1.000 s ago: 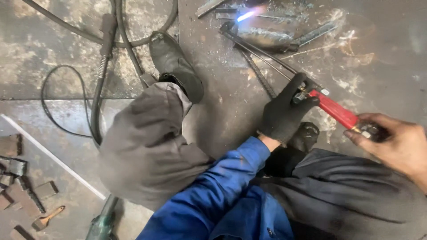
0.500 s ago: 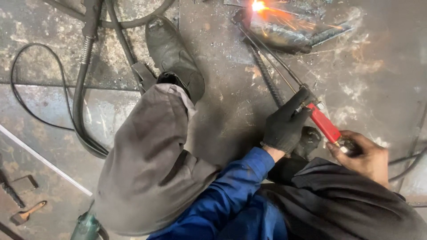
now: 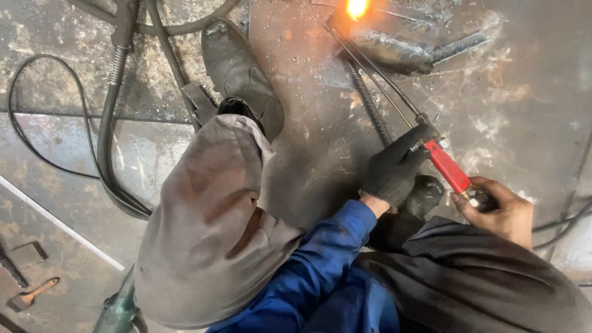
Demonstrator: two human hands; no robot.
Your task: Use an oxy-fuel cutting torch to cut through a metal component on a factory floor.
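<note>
The steel floor fills most of my view, scuffed and spattered, and I am crouched on it with my grey trouser knee raised and one boot planted ahead. Thick hoses and a thin black cable loop across the plate to my left. Ahead lies a scrap of metal bars, and the torch reaches out to it, its flame burning bright at the tip right on the near end of that scrap.

My left hand, in a black glove, is wrapped around the torch just ahead of the red handle; my right hand, bare, is closed on the rear end of it. I judge the heating or cutting is under way, and the next move calls for keeping the tip steady on the metal. A small hammer lies at the lower left. I see no containers.
</note>
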